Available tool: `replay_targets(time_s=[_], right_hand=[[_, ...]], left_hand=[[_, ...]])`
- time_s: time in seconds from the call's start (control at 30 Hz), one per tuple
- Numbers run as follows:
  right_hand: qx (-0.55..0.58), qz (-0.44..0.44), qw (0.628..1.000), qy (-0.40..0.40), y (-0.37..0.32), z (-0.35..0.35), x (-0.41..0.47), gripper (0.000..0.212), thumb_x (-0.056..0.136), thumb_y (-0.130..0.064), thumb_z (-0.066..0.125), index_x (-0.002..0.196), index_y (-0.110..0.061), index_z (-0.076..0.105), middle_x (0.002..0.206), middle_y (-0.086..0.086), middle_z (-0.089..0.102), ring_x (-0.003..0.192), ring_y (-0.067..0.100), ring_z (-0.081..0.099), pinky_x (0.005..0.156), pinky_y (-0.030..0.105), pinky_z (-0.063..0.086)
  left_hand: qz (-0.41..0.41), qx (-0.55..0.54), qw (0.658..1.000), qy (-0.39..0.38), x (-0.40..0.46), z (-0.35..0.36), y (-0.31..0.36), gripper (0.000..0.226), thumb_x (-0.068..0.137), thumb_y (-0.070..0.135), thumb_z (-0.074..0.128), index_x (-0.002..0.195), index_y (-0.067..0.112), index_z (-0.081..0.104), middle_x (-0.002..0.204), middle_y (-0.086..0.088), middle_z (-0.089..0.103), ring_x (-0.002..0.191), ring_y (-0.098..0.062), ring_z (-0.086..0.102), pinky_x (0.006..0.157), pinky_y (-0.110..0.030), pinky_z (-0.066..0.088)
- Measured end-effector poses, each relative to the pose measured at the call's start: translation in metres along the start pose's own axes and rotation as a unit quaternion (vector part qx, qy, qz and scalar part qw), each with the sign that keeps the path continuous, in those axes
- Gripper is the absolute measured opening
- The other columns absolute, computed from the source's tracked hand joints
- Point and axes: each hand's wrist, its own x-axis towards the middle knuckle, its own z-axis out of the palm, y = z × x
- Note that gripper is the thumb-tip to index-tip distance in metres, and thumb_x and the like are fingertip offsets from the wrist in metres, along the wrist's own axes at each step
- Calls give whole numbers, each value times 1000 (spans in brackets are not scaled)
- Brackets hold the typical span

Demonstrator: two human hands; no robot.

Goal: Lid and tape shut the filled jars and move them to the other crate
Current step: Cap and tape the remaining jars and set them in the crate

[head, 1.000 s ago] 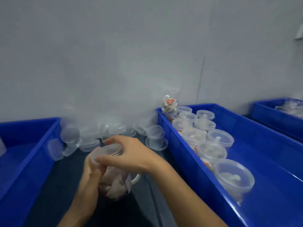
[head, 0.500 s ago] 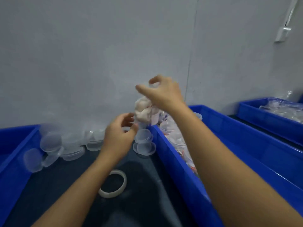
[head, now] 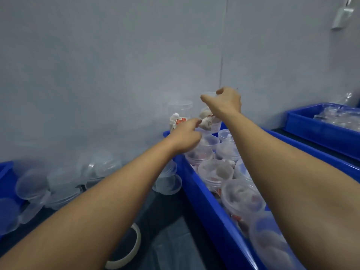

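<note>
Right hand (head: 226, 103) grips the lidded jar (head: 209, 117) by its top, up over the far end of the crate (head: 204, 203); left hand (head: 188, 136), fingers curled, touches its underside.

The left arm hides part of the tape roll (head: 134, 248); the loose lids (head: 64, 182) are blurred.

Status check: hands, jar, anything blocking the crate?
Right hand grips lidded jar over blue crate. Left hand touches its base. Far corner crowded with jars.
</note>
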Motion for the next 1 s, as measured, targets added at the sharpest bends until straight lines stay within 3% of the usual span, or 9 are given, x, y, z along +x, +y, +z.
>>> replay_targets(time_s=[0.13,0.2,0.33,0.4,0.5,0.6,0.73,0.9,1.0], right_hand=[[23,-3,999,-24,19,23,26,68,80,-50,71,138,-17,60,133,5,63,114,24,61,84,34,47],[27,-12,999,-40,25,30,34,68,81,-52,72,138,-17,59,132,5,62,109,22,66,84,32,52],[56,-32,995,-76,34,40,43,65,85,-57,74,138,-22,60,122,-4,57,74,-1,58,52,12,43],[74,-42,991,-104,37,44,43,64,87,-60,73,139,-24,60,126,-4,55,83,2,61,63,17,48],[96,-45,985,-135,42,49,44,61,94,-59,63,144,-24,57,139,0,58,115,18,63,90,33,53],[125,-37,981,-141,43,47,39,57,102,-49,55,152,-23,49,153,4,52,134,22,53,105,39,47],[127,-13,990,-65,36,38,28,59,105,-40,52,159,-20,40,162,7,43,147,25,43,122,44,34],[95,-77,985,125,-11,35,-21,44,98,-22,52,141,-13,56,141,6,58,130,22,53,103,24,36],[90,-174,968,155,-50,49,-76,38,90,-12,54,127,-9,63,125,10,61,117,26,56,102,32,41]], left_hand=[[10,14,1000,-13,21,16,-3,61,99,6,47,158,17,43,153,-10,55,134,-29,56,108,-43,49],[9,14,1000,-24,27,25,-8,59,99,7,47,157,19,44,145,-9,60,121,-29,61,100,-44,54],[7,-4,1000,-24,28,32,-20,57,101,9,51,157,16,45,152,-8,55,132,-27,58,110,-45,51],[10,-10,1000,-15,23,33,-26,56,102,11,52,157,17,45,156,-7,53,137,-25,55,112,-40,48],[16,-10,1000,-9,13,31,-33,57,102,12,52,158,20,45,159,-2,51,141,-20,52,107,-30,44],[23,-22,999,1,-2,25,-41,57,100,12,52,156,22,49,155,0,55,136,-16,55,111,-34,48],[64,-45,993,89,-33,9,-54,45,99,8,55,141,21,65,134,7,70,118,-5,65,101,-24,52],[13,-55,974,219,-81,-23,-91,37,98,8,58,129,23,70,108,11,74,98,2,67,87,-10,49],[-51,-82,954,284,-120,-47,-118,35,98,7,59,127,26,68,105,10,72,91,0,66,80,-14,48]])
